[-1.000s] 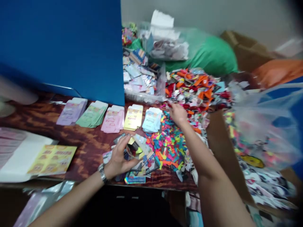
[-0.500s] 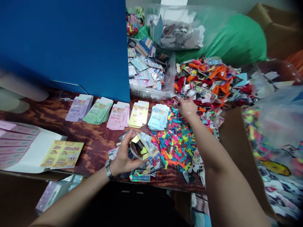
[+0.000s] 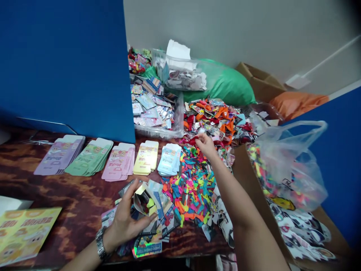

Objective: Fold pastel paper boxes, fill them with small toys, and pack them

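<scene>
My left hand (image 3: 126, 218), with a metal watch at the wrist, is closed around a small open yellow paper box (image 3: 143, 201). Its mouth faces me, and a yellow-green piece and something dark show inside. Under that hand lie loose printed cards (image 3: 166, 214). My right hand (image 3: 206, 146) reaches to the near edge of a mixed heap of small trinkets (image 3: 218, 120), fingers curled together beside something red; what they pinch is too small to make out. Just in front of it spreads a pile of small colourful balloons (image 3: 191, 184).
Flattened boxes stand in purple (image 3: 60, 154), green (image 3: 90, 158), pink (image 3: 120, 162), yellow (image 3: 146, 158) and blue (image 3: 169, 160) stacks. Behind are a clear bin (image 3: 177, 128) of cards and a blue panel (image 3: 64, 67). A plastic bag (image 3: 299, 169) sits in a carton at right.
The view has tilted up and swung right. My right hand stays at the trinket heap, its fingertips now beside a red piece. My left hand still holds the yellow box.
</scene>
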{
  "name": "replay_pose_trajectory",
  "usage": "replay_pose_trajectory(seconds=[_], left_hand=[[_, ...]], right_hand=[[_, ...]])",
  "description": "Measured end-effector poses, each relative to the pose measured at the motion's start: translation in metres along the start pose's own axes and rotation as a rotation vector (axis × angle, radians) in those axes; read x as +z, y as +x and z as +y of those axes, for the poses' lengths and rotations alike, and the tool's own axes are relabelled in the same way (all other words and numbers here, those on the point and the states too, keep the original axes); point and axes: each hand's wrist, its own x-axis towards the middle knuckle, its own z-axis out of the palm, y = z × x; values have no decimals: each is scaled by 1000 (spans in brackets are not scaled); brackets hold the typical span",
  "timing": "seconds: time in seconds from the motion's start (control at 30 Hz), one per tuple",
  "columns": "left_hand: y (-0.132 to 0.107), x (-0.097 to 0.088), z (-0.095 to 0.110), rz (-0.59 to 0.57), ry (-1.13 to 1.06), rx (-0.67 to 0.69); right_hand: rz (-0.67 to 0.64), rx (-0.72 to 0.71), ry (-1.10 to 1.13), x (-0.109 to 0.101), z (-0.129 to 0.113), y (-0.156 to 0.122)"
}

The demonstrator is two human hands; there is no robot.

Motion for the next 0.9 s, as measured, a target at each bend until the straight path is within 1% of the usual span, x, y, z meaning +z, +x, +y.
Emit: replay_pose_trajectory(seconds=[0.13, 0.27, 0.37, 0.47, 0.53, 0.6, 0.7, 0.77, 0.8, 0.9], left_hand=[[0, -1, 3, 13, 42, 2], [2, -1, 5, 25, 79, 28], [1, 1, 4, 29, 114, 35], [-1, 2, 3, 26, 127, 35], [-1, 2, 3, 37, 135, 49], [0, 1, 4, 39, 133, 53], [3, 0, 7, -4, 109, 1], [7, 0, 10, -38, 90, -50], [9, 1, 12, -48, 82, -70], [14, 3, 18, -77, 76, -91]], right_hand=[[-71, 52, -122, 19, -8, 6], [-95, 170, -257, 33, -17, 19], [-104, 211, -298, 38, -23, 23], [-97, 190, -286, 38, -28, 20], [-82, 159, -263, 32, -31, 15], [-59, 117, -234, 20, -35, 7], [-37, 40, -182, -8, -47, -11], [-49, -29, -101, -28, -61, -30], [-67, -75, -26, -37, -70, -42], [-161, -242, 392, -50, -101, -82]])
